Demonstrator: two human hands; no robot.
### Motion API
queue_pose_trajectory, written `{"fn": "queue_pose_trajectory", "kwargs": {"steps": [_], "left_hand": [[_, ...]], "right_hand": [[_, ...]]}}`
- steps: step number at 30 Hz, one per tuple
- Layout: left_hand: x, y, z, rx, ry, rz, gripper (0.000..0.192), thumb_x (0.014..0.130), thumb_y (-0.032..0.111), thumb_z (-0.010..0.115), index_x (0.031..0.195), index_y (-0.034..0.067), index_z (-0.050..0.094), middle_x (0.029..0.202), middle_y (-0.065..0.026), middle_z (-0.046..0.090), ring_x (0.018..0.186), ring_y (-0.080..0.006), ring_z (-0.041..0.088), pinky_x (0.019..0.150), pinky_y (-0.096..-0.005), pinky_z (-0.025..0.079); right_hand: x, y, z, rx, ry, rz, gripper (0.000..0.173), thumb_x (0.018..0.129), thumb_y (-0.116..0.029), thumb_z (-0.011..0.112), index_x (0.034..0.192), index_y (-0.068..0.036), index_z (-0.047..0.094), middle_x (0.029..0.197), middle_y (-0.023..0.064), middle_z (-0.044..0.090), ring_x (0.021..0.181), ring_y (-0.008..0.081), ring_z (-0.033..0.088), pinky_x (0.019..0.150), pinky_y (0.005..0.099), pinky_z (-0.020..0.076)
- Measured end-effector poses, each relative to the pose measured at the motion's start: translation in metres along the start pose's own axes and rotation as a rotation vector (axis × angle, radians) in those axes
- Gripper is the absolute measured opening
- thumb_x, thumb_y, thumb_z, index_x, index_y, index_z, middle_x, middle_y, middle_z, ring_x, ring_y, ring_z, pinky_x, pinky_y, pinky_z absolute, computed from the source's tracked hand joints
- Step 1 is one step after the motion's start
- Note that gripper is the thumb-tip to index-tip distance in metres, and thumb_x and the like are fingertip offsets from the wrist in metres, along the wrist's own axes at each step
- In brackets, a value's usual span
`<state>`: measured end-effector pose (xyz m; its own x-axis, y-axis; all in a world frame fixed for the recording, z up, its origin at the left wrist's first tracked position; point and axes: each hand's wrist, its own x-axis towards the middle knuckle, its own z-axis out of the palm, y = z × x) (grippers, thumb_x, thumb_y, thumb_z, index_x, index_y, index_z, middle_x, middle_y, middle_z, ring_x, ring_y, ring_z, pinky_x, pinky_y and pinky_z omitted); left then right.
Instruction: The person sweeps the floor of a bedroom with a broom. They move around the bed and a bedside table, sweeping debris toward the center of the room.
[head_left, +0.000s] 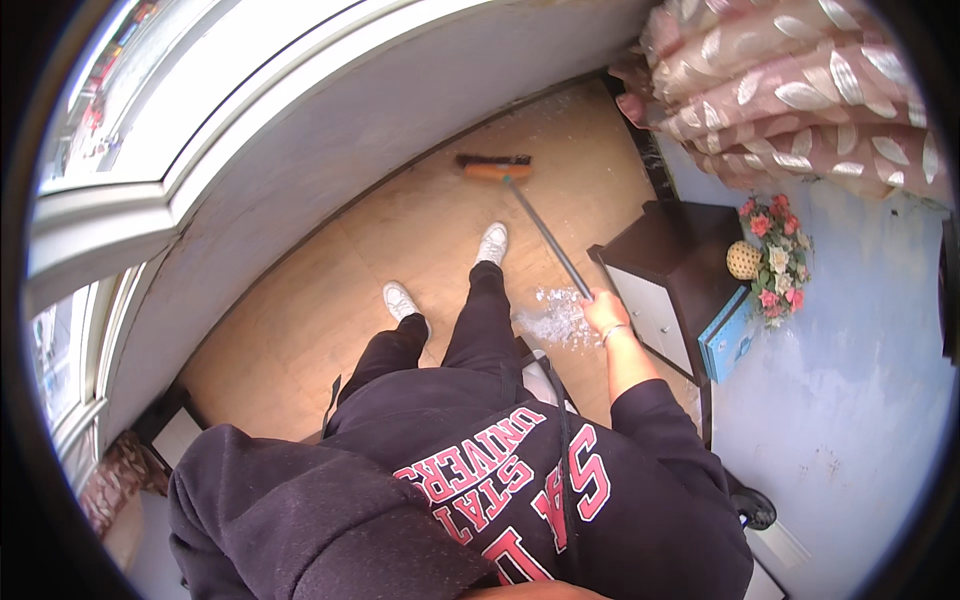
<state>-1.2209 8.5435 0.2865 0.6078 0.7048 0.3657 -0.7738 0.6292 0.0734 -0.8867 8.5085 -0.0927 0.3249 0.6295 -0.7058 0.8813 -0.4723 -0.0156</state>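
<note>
My right hand is closed around the grey handle of a broom. The broom's orange head with dark bristles rests on the wood-look floor beyond my feet, close to the wall under the window. A pile of small whitish bits lies on the floor just left of my right hand. My left hand is out of view; only the dark left sleeve bends across my body, and a sliver of skin shows at the bottom edge.
At the right, a dark cabinet with white doors stands against the blue wall. On it are a blue box and a flower arrangement with a woven vase. A pink leaf-patterned curtain hangs at upper right. White window frames line the left.
</note>
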Motion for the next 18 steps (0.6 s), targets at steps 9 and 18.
{"fn": "queue_pose_trajectory", "kwargs": {"steps": [9,18], "left_hand": [[0.107,-0.069,-0.025,-0.038,0.043,-0.199,0.055,0.104,0.026,0.022,0.130,-0.019,0.040,0.129,-0.0332,0.050,0.120,-0.0412,0.053,0.103,-0.0406,0.043],[0.225,-0.116,-0.058,-0.034,0.006,-0.396,0.055,0.105,0.025,0.022,0.130,-0.020,0.040,0.128,-0.0332,0.052,0.120,-0.0388,0.054,0.103,-0.0375,0.043]], "right_hand": [[0.080,0.067,-0.098,0.886,-0.077,0.243,0.019,0.095,-0.018,0.053,0.107,-0.004,0.053,0.075,0.0077,0.056,0.050,0.0141,0.050,0.040,0.0304,0.0392],[0.125,0.180,-0.161,0.427,0.180,0.330,0.045,0.091,-0.023,0.053,0.130,-0.002,0.051,0.118,0.0240,0.063,0.110,0.0385,0.060,0.095,0.0456,0.0487]]}}
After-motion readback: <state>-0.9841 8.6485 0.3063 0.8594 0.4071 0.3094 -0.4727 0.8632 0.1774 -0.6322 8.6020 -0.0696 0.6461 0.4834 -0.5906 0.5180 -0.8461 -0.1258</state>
